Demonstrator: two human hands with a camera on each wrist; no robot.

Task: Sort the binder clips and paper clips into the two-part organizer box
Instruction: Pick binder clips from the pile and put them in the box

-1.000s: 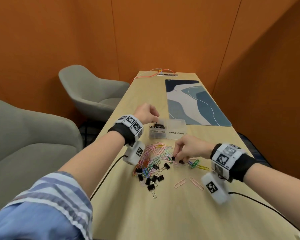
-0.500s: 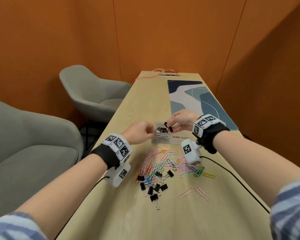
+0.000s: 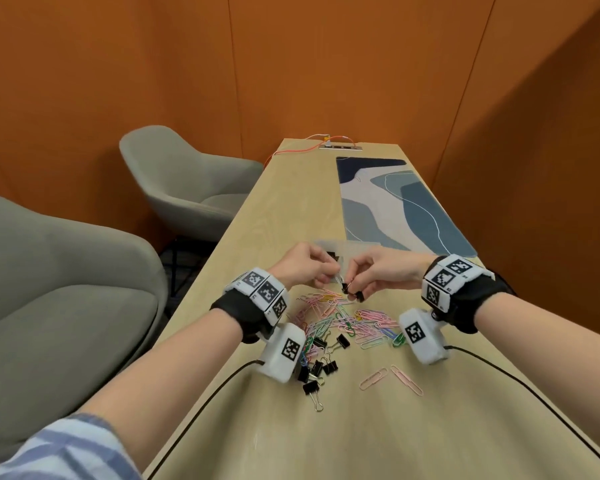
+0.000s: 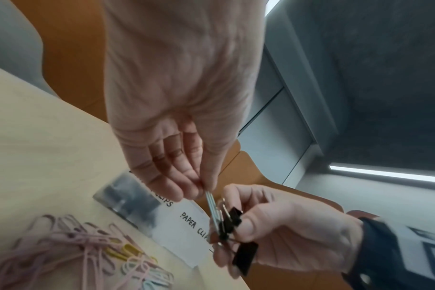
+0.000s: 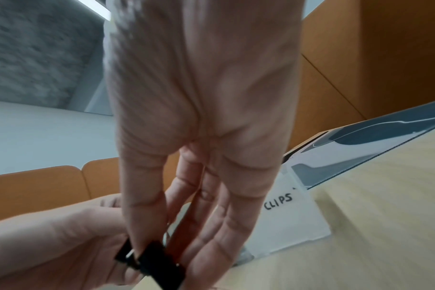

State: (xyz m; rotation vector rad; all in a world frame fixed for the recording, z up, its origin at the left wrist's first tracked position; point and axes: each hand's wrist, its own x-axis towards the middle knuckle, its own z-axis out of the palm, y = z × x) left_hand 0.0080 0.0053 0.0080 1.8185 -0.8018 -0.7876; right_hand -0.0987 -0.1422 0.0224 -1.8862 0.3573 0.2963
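Two tangled black binder clips (image 3: 352, 293) (image 4: 236, 219) (image 5: 159, 259) hang just in front of the clear organizer box (image 3: 361, 244). My right hand (image 3: 354, 289) (image 4: 238, 231) (image 5: 162, 253) grips their black bodies. My left hand (image 3: 334, 278) (image 4: 206, 188) pinches one clip's silver wire handle (image 4: 212, 206). In the left wrist view the box shows a dark binder-clip compartment (image 4: 127, 198) and a "PAPER CLIPS" label (image 4: 189, 221). A pile of coloured paper clips (image 3: 347, 318) lies below the hands. Several loose binder clips (image 3: 321, 367) lie nearer me.
Two pink paper clips (image 3: 390, 377) lie apart on the wooden table (image 3: 291, 438). A patterned blue mat (image 3: 395, 206) lies beyond the box on the right. Two grey armchairs (image 3: 187, 181) (image 3: 49, 271) stand left of the table edge. A socket strip (image 3: 340, 146) sits at the far end.
My right hand has come back from over the box with the binder clips. My left hand has moved right to meet it and now pinches a wire handle.
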